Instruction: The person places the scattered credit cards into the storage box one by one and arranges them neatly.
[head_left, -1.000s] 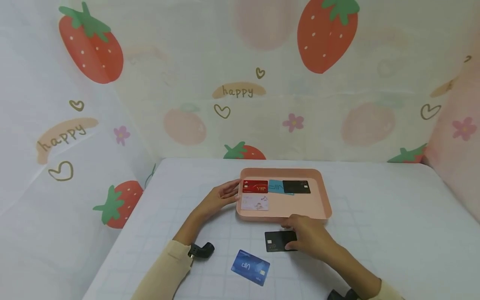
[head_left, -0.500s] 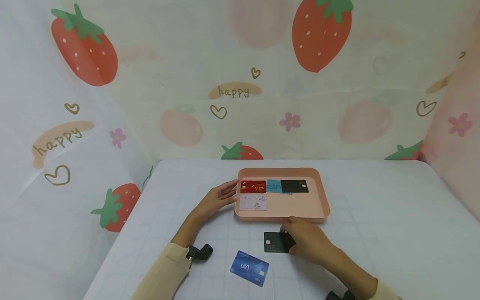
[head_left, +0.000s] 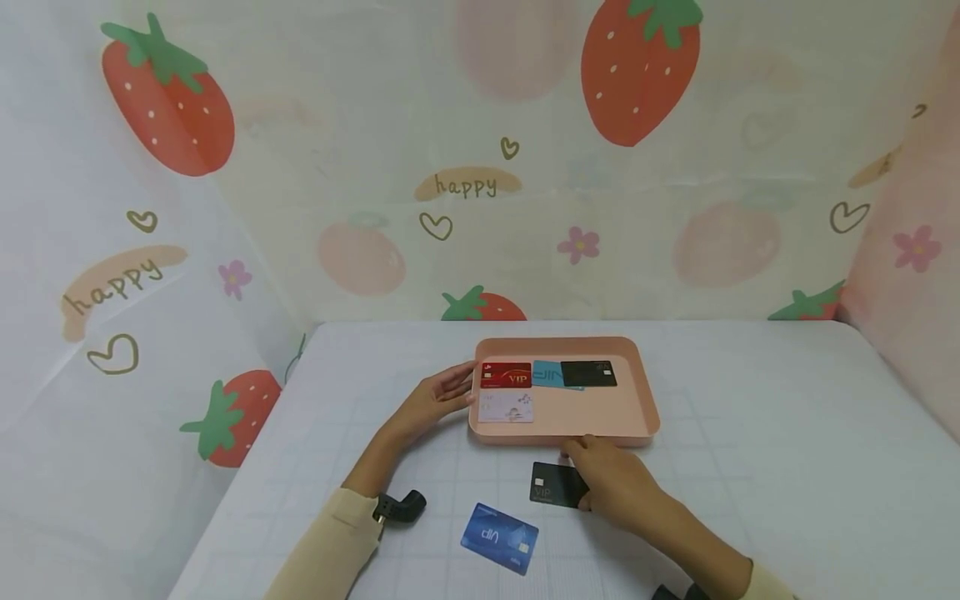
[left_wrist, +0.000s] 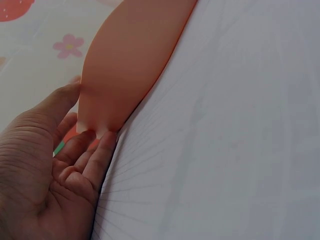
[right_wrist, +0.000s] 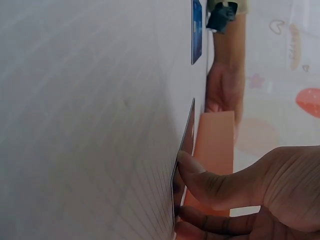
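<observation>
My right hand (head_left: 615, 482) pinches a black VIP card (head_left: 555, 484) by its right part, in front of the tray. In the right wrist view the thumb (right_wrist: 192, 172) presses one edge of the black card (right_wrist: 187, 135), with fingers at its other side; the card slants close over the table. My left hand (head_left: 431, 406) rests its fingertips against the left side of the pink tray (head_left: 592, 417). From the left wrist view, relaxed fingers (left_wrist: 100, 155) touch the outer wall of the tray (left_wrist: 135, 45), and the thumb lies at its rim.
The tray holds a red VIP card (head_left: 506, 375), a pale card (head_left: 506, 408), a light blue card (head_left: 547, 373) and another black card (head_left: 588, 373) overlapping it. Nearer the body, a blue VIP card (head_left: 499, 538) lies on the white tablecloth (head_left: 765, 467).
The right hand's fingers have drawn in on the black card, which has turned slightly. The left hand and tray keep their places; the head view has shifted a little.
</observation>
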